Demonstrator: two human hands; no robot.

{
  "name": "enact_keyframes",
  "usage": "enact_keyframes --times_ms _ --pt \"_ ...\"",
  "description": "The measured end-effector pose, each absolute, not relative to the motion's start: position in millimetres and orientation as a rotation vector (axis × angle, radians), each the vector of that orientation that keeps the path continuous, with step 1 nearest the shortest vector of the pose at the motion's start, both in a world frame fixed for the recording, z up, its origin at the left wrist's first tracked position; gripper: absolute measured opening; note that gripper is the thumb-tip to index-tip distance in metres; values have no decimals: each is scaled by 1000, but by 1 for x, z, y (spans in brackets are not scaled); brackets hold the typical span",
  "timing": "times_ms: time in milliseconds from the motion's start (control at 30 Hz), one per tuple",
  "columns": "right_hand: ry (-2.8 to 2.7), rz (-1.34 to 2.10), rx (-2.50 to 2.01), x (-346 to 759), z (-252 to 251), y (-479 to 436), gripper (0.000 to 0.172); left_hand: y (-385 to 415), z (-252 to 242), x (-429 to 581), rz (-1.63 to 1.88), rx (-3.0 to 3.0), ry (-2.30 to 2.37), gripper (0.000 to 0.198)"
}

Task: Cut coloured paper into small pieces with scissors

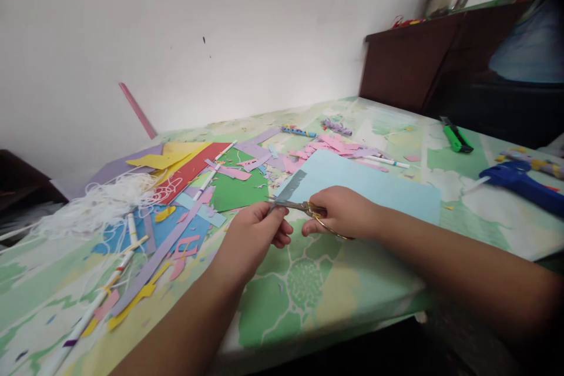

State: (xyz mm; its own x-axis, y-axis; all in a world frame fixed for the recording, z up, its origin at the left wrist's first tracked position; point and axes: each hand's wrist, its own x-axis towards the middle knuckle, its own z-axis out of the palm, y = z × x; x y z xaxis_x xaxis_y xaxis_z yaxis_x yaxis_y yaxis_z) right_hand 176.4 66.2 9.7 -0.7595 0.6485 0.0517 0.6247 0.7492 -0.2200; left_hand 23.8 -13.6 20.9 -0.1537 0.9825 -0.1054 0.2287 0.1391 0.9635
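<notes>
Patterned desk (374, 282), cluttered; right hand (341, 208) grip round scissors (304, 206); left hand (259, 226), at nine o'clock, grip pinched by blades (288, 204), contents indistinct; misjudged snip could nick fingertips (283, 211).

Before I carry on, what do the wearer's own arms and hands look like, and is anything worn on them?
The left hand and right hand are ungloved, with no rings, watch or bracelet visible. The left forearm and right forearm are slim and bare, without visible sleeves, cables or markings.
</notes>
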Motion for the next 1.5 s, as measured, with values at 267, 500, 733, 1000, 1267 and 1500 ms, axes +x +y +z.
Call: enact_keyframes --times_ms 267,500,733,1000,1267,1500 --pt "-2819 333 -1001 177 10 66 51 -15 24 26 1079 1233 1537 14" --pt "-2824 398 -956 177 9 65 50 -14 20 25 1117 1239 1485 13" --pt "-2841 570 -865 177 11 65 48 -17 22 26 1100 1321 1548 13" --pt "-2829 498 -820 179 8 67 49 -19 22 25 1099 1393 1638 16" --pt "-2845 353 -840 178 9 69 55 -20 29 29 1075 1433 1736 24" --pt "-2849 289 -956 178 11 68 58 -17 25 30 1114 1319 1604 12"
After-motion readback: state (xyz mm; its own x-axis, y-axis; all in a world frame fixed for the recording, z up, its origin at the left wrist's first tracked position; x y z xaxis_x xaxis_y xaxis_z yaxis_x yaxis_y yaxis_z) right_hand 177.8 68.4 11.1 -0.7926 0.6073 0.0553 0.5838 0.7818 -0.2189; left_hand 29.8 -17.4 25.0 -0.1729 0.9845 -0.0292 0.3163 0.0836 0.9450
